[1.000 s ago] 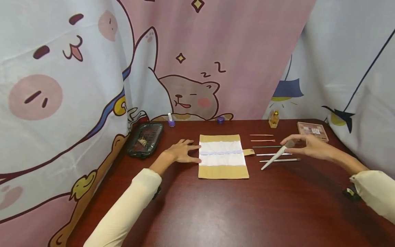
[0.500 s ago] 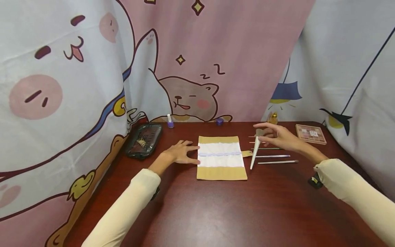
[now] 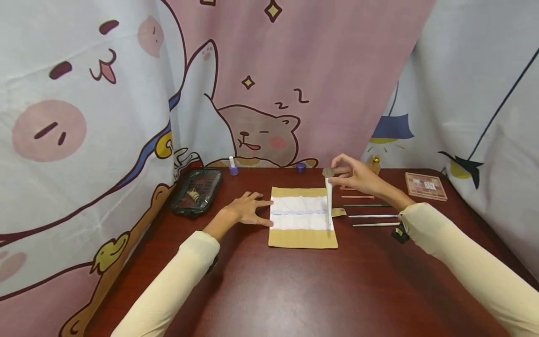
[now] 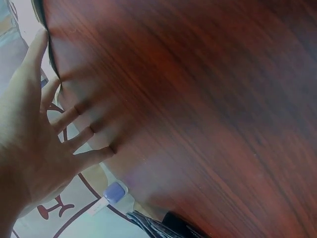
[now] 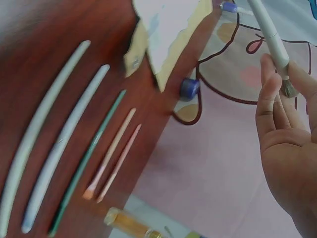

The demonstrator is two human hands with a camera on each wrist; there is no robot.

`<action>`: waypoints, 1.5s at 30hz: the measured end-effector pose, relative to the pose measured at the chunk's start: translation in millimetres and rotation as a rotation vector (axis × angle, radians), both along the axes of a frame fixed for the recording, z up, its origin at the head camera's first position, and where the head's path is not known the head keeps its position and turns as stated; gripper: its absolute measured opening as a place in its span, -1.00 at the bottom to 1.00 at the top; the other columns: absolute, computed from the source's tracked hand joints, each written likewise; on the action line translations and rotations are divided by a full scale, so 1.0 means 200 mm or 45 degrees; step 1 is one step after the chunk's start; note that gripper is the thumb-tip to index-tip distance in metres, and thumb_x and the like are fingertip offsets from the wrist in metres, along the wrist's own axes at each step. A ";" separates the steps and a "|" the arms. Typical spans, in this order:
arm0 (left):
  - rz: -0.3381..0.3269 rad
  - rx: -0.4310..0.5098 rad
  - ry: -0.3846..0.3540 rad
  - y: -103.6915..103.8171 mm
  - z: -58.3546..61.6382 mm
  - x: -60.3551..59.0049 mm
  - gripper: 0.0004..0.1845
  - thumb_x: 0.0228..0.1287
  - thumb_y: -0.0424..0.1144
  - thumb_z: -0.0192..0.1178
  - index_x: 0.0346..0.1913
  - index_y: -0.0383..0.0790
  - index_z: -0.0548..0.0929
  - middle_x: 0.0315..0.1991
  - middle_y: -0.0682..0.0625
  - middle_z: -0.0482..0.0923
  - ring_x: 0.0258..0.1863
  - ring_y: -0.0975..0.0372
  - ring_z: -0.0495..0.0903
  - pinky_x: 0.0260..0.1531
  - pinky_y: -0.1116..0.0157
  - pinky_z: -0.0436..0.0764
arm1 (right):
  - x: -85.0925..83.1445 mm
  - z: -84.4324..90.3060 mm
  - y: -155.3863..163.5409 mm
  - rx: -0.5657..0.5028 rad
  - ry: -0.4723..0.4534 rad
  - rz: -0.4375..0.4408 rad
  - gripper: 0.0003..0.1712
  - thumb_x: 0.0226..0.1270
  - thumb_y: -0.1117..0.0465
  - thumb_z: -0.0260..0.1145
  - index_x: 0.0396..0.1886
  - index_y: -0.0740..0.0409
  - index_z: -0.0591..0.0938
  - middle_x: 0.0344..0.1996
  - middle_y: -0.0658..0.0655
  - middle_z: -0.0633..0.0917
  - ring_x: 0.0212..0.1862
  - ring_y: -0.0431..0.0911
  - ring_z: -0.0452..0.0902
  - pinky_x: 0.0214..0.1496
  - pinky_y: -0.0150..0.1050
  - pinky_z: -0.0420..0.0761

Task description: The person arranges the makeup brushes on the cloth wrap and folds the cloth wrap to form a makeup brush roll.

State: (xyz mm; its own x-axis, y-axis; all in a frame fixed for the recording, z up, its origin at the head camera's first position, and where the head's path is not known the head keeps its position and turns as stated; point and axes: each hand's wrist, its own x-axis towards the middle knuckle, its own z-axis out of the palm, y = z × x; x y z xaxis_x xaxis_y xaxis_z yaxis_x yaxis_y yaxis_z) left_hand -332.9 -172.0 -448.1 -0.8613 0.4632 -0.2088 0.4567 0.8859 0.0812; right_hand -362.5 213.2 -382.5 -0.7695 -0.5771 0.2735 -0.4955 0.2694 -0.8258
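At the rectangular white, tan-edged cloth, I'm logging: right hand pinching tapered white, grey-bristled brush near its bristles, likely risking a swinging tip; left hand straight-fingered, touching cloth.

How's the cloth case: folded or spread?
Spread. The case lies opened out on the table, its white side facing up and its tab sticking out, not wrapped around it.
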 end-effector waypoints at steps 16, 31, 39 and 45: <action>0.031 -0.027 0.014 0.00 -0.03 -0.01 -0.01 0.11 0.62 0.16 0.60 0.40 0.24 0.62 -0.01 0.13 0.57 -0.04 0.11 0.39 -0.19 0.32 | -0.15 -0.03 -0.29 0.132 0.090 -0.015 -0.68 0.51 0.23 0.36 0.19 0.13 0.70 0.04 0.22 0.75 -0.14 0.06 0.76 -0.24 -0.21 0.71; 0.035 -0.005 0.009 0.00 -0.01 -0.01 -0.01 0.10 0.61 0.19 0.60 0.39 0.26 0.61 -0.01 0.15 0.55 -0.04 0.14 0.37 -0.18 0.36 | -0.30 -0.13 -0.55 0.062 0.154 -0.110 -0.72 0.51 0.34 0.33 0.15 0.22 0.71 0.09 0.29 0.74 -0.29 -0.14 0.70 -0.32 -0.32 0.65; 0.032 -0.030 0.025 0.00 -0.02 -0.02 0.01 0.07 0.65 0.15 0.60 0.39 0.26 0.60 -0.01 0.16 0.56 -0.03 0.14 0.36 -0.16 0.38 | -0.32 -0.18 -0.65 0.021 0.058 -0.156 -0.72 0.53 0.34 0.29 0.16 0.25 0.70 0.13 0.27 0.74 -0.10 0.22 0.73 -0.23 -0.12 0.72; 0.021 -0.027 0.022 0.01 -0.01 -0.02 0.00 0.09 0.63 0.17 0.60 0.38 0.26 0.61 -0.02 0.16 0.55 -0.05 0.14 0.35 -0.18 0.38 | -0.32 -0.24 -0.69 -0.026 -0.030 -0.162 -0.70 0.53 0.34 0.29 0.18 0.28 0.68 0.09 0.29 0.74 -0.05 0.29 0.73 -0.05 0.25 0.68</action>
